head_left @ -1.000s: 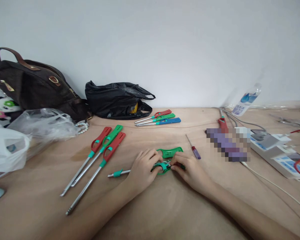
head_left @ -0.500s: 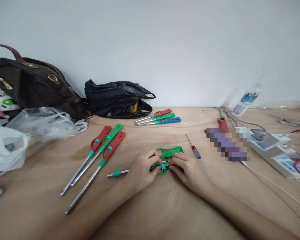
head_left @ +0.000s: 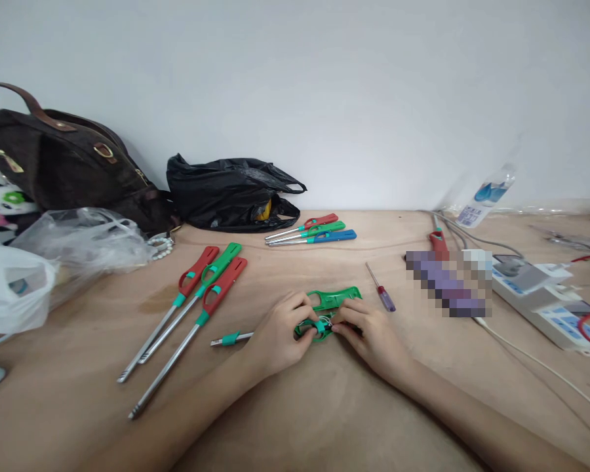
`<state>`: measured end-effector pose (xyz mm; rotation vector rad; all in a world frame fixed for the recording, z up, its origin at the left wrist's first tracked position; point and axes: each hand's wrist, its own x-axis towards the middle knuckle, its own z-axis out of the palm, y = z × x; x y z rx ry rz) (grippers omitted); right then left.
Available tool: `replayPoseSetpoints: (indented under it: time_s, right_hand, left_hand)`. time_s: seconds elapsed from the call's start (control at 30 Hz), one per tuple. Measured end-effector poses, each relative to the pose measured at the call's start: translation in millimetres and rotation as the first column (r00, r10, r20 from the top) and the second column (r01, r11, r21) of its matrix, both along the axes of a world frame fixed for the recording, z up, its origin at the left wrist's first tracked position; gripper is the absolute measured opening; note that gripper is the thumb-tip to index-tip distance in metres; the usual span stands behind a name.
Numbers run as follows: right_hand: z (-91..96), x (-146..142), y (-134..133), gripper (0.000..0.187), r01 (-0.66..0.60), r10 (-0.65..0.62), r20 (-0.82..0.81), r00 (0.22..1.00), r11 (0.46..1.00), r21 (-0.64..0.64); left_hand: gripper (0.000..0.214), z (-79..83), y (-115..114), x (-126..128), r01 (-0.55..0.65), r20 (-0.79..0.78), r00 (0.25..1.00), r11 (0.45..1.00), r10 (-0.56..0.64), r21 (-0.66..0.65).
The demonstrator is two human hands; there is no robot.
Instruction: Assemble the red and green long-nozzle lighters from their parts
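An opened green lighter (head_left: 319, 330) with a long metal tube (head_left: 240, 337) lies on the table in front of me. My left hand (head_left: 285, 331) is closed on its handle around the trigger opening, thumb and fingers pinching the teal part. With fingertips together, my right hand (head_left: 368, 328) pinches a small dark part at the lighter's inside, beside white wires. Just behind my hands lies the separate green handle half (head_left: 334, 298). A screwdriver (head_left: 384, 296) with a purple handle rests to the right of it. My fingers partly hide the inner parts.
Three long lighters (head_left: 221, 288) lie at the left, and three smaller-looking ones (head_left: 324, 226) further back near a black plastic bag (head_left: 226, 196). A dark backpack (head_left: 78, 170), white bags (head_left: 14, 288), a bottle (head_left: 486, 196) and a power strip (head_left: 531, 295) stand around.
Both hands stay at the same spot on the lighter, with hardly any visible finger movement. The view has shifted very slightly.
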<state>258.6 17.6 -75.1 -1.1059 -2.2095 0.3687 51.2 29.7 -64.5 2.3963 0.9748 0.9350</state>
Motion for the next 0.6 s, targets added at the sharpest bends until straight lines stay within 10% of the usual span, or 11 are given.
replayPoseSetpoints:
  time_s: [0.37, 0.6]
  right_hand:
    - [0.2, 0.3, -1.1, 0.015, -0.001, -0.006, -0.087, 0.996, 0.997, -0.073]
    - [0.0, 4.3, -3.6, 0.020, -0.088, 0.064, 0.144, 0.987, 0.982, 0.166]
  left_hand:
    - [0.009, 1.4, -0.8, -0.2, 0.013, 0.008, 1.000, 1.000, -0.013, 0.009]
    - [0.008, 0.3, -0.1, 0.2, 0.005, -0.016, 1.000, 0.999, -0.004, 0.048]
